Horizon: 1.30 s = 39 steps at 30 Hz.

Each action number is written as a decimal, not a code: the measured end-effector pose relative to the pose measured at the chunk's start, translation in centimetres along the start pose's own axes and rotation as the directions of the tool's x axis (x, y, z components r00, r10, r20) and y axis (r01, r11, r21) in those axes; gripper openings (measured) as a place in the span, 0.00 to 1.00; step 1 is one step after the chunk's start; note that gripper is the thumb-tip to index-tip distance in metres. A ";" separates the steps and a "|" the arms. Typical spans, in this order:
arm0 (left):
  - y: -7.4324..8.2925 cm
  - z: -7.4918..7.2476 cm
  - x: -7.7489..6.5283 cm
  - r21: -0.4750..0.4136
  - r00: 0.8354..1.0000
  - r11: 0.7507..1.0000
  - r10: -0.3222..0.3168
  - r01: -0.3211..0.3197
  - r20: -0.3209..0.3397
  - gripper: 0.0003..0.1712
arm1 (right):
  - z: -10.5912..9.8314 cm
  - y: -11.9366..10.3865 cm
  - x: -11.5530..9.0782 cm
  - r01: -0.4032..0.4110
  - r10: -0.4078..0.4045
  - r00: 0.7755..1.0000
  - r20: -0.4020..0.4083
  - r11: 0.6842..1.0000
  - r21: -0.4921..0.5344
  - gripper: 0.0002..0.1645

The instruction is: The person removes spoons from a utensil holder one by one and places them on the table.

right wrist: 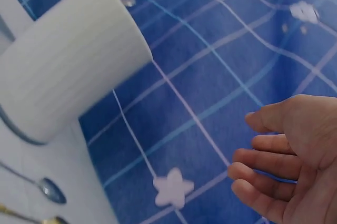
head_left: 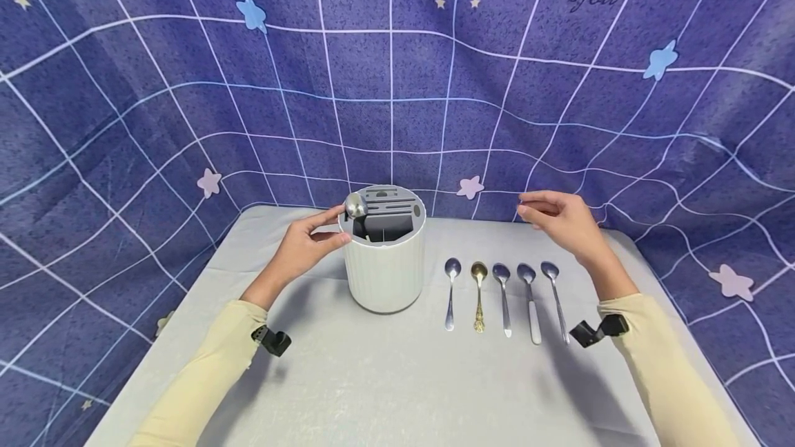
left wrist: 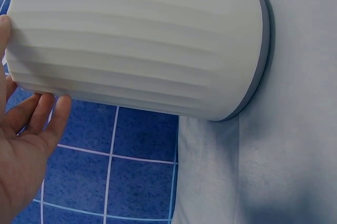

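Observation:
A ribbed white utensil holder (head_left: 385, 274) with a grey slotted top stands upright on the table. Its left rim meets the spread thumb and fingers of my left hand (head_left: 304, 247); in the left wrist view the fingers (left wrist: 58, 113) lie along its side. Next to that hand, a metal spoon (head_left: 356, 205) sticks up from the holder, bowl on top, its handle mostly hidden inside. My right hand (head_left: 559, 219) hovers beyond the spoon row at the right, fingers loosely bent, holding nothing. From the right wrist, its relaxed fingers (right wrist: 263, 166) appear apart from everything.
Right of the holder, several spoons lie in a row, bowls away from me: a silver one (head_left: 450, 295), an ornate gold one (head_left: 479, 295), and one with a white handle (head_left: 533, 319) among them. A blue gridded cloth (head_left: 391, 123) hangs behind the pale table (head_left: 397, 385).

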<state>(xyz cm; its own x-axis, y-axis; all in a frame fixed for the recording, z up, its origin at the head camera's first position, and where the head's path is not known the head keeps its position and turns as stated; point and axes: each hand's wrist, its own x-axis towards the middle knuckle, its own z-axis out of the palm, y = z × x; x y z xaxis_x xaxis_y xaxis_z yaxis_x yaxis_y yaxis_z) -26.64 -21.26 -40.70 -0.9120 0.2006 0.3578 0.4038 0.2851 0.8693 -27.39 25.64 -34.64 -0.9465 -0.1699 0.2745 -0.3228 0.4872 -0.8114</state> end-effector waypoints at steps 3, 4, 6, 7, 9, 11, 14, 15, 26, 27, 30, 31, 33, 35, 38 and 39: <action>-0.1 0.0 0.0 -0.001 1.000 1.000 0.000 0.000 -0.001 0.33 | 0.8 -1.6 0.8 0.034 -0.033 0.999 0.022 0.998 -0.049 0.24; -0.1 0.0 0.0 -0.002 1.000 1.000 0.000 0.000 -0.001 0.33 | 1.1 -2.1 1.1 0.041 -0.039 0.999 0.026 0.997 -0.062 0.24; -0.1 0.0 0.0 -0.003 1.000 1.000 -0.002 0.002 0.000 0.33 | 1.6 -3.0 1.7 0.058 -0.056 0.998 0.031 0.995 -0.079 0.23; -0.1 0.0 0.0 -0.003 1.000 1.000 -0.004 0.004 0.000 0.33 | 1.9 -3.5 1.9 0.071 -0.068 0.997 0.036 0.994 -0.084 0.22; -0.1 0.0 0.0 -0.002 1.000 1.000 -0.006 0.006 0.002 0.33 | 2.4 -4.6 2.5 0.095 -0.091 0.995 0.046 0.992 -0.087 0.22; -0.1 0.0 0.0 0.002 1.000 1.000 -0.008 0.008 0.003 0.33 | 3.0 -5.4 3.1 0.125 -0.121 0.991 0.060 0.989 -0.082 0.21; 0.0 -0.1 0.0 0.006 1.000 1.000 -0.008 0.008 0.003 0.33 | 4.0 -6.5 4.0 0.173 -0.166 0.982 0.092 0.982 -0.074 0.21; 0.0 -0.1 0.0 0.005 1.000 1.000 -0.009 0.009 0.003 0.33 | 4.4 -6.9 4.3 0.189 -0.181 0.978 0.100 0.979 -0.077 0.21; -0.1 0.0 0.0 -0.021 1.000 1.000 -0.002 0.002 0.003 0.33 | 9.1 -9.8 6.2 0.310 -0.300 0.937 0.177 0.951 -0.026 0.21; -0.1 0.0 0.0 -0.025 1.000 1.000 0.000 0.000 0.003 0.33 | 9.5 -10.0 6.4 0.314 -0.304 0.936 0.179 0.949 -0.026 0.21; -0.2 0.0 0.0 -0.027 1.000 1.000 0.003 -0.003 0.005 0.33 | 10.7 -10.5 6.7 0.307 -0.297 0.936 0.189 0.951 -0.025 0.22; -0.2 0.0 0.0 -0.026 1.000 1.000 0.004 -0.004 0.005 0.33 | 11.1 -10.6 6.8 0.302 -0.293 0.937 0.193 0.953 -0.021 0.22; -0.2 0.0 0.0 -0.023 1.000 1.000 0.004 -0.004 0.004 0.33 | 11.9 -10.8 7.1 0.295 -0.287 0.937 0.201 0.955 -0.012 0.22; -0.2 0.0 0.0 -0.020 1.000 1.000 0.003 -0.003 0.004 0.33 | 12.6 -11.0 7.3 0.293 -0.286 0.934 0.215 0.956 -0.002 0.23; -0.1 0.0 0.0 -0.016 1.000 1.000 0.003 -0.003 0.004 0.33 | 13.6 -11.2 7.7 0.293 -0.287 0.930 0.231 0.956 0.011 0.23; -0.1 0.0 0.1 -0.016 1.000 1.000 0.004 -0.004 0.006 0.33 | 13.9 -11.2 7.8 0.292 -0.286 0.929 0.235 0.956 0.013 0.23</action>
<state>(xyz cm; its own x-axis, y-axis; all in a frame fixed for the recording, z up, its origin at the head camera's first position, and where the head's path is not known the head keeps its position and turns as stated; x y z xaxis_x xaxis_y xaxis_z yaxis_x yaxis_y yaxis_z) -26.71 -21.28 -40.73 -0.9099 0.2070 0.3596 0.4064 0.2693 0.8731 -31.06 6.96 -30.61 -0.7856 -0.4991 0.3658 -0.5848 0.4055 -0.7026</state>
